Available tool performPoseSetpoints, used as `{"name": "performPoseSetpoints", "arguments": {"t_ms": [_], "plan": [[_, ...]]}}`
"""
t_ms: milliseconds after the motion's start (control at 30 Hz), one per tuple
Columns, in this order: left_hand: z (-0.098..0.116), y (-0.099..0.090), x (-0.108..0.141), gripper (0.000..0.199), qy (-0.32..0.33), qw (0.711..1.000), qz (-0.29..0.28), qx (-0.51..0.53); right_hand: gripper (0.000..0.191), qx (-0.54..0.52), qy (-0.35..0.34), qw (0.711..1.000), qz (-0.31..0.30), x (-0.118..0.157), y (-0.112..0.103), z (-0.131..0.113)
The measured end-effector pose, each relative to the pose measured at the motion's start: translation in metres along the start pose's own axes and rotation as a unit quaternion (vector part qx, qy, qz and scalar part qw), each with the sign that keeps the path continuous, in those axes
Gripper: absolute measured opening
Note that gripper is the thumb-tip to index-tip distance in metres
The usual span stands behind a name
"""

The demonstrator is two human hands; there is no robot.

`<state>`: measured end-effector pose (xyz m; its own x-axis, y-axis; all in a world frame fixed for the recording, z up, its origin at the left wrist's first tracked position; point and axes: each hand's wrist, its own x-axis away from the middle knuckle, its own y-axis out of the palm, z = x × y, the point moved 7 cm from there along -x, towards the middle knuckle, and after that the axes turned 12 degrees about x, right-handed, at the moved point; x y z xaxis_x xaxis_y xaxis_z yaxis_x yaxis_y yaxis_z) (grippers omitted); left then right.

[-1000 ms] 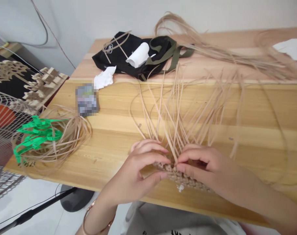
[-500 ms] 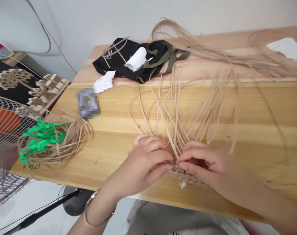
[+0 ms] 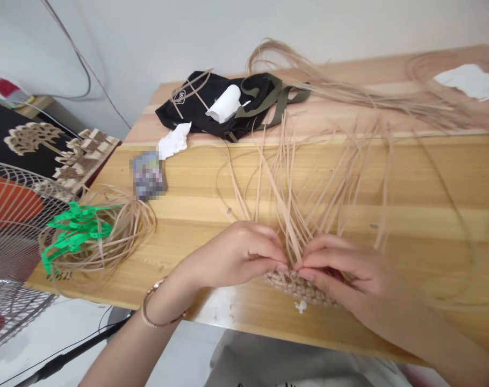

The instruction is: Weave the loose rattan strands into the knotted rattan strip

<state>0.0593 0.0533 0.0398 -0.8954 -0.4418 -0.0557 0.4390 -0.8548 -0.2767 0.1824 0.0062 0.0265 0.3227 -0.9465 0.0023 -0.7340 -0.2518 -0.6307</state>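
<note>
Two hands: both are at work on one woven piece [image 3: 303, 289], meeting near its upper rim with their fingertips just beside each other.
Left hand [image 3: 244, 255]: thumb and forefinger pinch at the rim, probably to steady the weave; exactly which strand lies between them is too small to tell.
Right hand [image 3: 345, 267]: thumb and forefinger pinch a loose strip [image 3: 293, 235] at its base, likely so that it can be guided precisely where it leaves the weave.
Woven piece: between the hands, by the near edge of the surface [image 3: 192, 212], presumably for easy reach; the right hand hides part of it.
Loose ends: fanned out toward the far side, which seems to keep them off the fingers.
Coil [image 3: 134, 228]: at the left, with green tape [image 3: 73, 243] over it, apparently set aside from the work.
Far side: a black bag [image 3: 194, 113] bears a white paper roll [image 3: 225, 104]; a long bundle [image 3: 341, 90] lies to its right.
</note>
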Motion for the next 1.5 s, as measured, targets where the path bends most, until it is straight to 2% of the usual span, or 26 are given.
{"name": "performPoseSetpoints", "arguments": {"t_ms": [167,300,500,633,833,933,1200,1500], "plan": [[0.0,0.0,-0.003,0.014,-0.023,1.0,-0.002,-0.003,0.016,0.026,0.0,1.0,0.009,0.001,0.001,0.0],[0.0,-0.001,-0.004,0.014,-0.013,1.0,0.005,0.001,0.018,0.042,-0.014,0.998,0.039,0.007,0.002,-0.002],[0.002,-0.001,0.0,0.013,0.015,1.0,0.013,-0.022,0.02,0.004,0.057,0.998,0.017,0.009,0.007,0.011],[0.012,0.0,0.01,0.008,0.061,0.991,0.076,-0.093,0.019,-0.029,0.096,0.995,-0.002,0.008,0.01,0.02],[0.023,0.01,0.031,0.006,0.096,0.959,0.19,-0.185,0.02,-0.042,0.092,0.995,-0.012,0.008,0.012,0.022],[0.023,0.015,0.037,0.001,0.105,0.951,0.226,-0.181,0.02,-0.042,0.081,0.996,-0.006,0.007,0.01,0.019],[0.014,0.021,0.04,0.007,0.11,0.936,0.303,-0.139,0.019,-0.036,0.07,0.997,0.003,0.005,0.008,0.015],[0.009,0.023,0.041,0.009,0.085,0.928,0.345,-0.113,0.019,-0.037,0.071,0.997,0.002,0.004,0.008,0.017]]}}
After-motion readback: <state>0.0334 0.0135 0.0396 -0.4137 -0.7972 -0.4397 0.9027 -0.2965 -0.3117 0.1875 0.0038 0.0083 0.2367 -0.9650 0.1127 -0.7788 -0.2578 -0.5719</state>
